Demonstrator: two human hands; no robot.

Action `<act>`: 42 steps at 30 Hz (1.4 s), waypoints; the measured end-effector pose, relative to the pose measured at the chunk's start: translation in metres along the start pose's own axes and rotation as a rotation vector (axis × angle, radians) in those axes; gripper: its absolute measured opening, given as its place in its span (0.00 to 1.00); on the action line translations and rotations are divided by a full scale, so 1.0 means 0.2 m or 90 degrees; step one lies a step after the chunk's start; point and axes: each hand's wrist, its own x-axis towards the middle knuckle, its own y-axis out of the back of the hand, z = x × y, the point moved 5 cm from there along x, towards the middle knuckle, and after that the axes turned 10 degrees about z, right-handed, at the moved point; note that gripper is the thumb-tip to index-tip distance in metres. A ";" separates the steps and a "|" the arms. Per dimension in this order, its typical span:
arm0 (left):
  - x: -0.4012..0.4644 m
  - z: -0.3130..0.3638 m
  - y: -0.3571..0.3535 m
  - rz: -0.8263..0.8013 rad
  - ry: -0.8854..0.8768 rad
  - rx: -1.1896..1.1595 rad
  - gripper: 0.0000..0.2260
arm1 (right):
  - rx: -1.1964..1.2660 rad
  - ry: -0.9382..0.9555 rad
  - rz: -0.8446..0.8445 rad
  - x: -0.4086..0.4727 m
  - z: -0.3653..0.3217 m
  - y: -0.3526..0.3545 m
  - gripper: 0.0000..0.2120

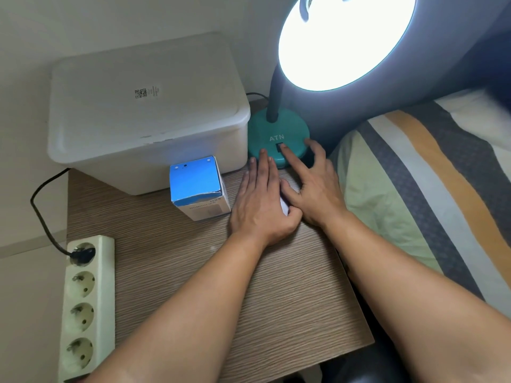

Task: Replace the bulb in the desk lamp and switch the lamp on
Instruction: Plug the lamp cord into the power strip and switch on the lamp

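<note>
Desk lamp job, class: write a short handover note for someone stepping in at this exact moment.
Right hand: index finger on the switch of the teal lamp base.
Left hand: flat on the table, fingertips touching the base, thumb against a white object, perhaps the old bulb.
Lamp shade glows; plug sits in the power strip. Blue bulb box stands beside the left hand.
Left: let go, tidy up.

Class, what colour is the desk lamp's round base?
Teal lamp base, seen in the head view.
</note>
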 end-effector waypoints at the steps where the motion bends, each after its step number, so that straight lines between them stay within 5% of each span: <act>1: 0.00 0.00 0.00 -0.001 0.000 -0.001 0.42 | -0.007 0.003 -0.001 0.00 0.00 0.00 0.33; 35: -0.02 -0.03 -0.02 0.003 -0.002 -0.043 0.46 | -0.086 0.014 -0.096 0.07 -0.05 0.03 0.37; 42: -0.01 -0.04 -0.02 -0.011 0.002 -0.088 0.47 | -0.094 -0.026 -0.188 0.07 -0.05 0.06 0.40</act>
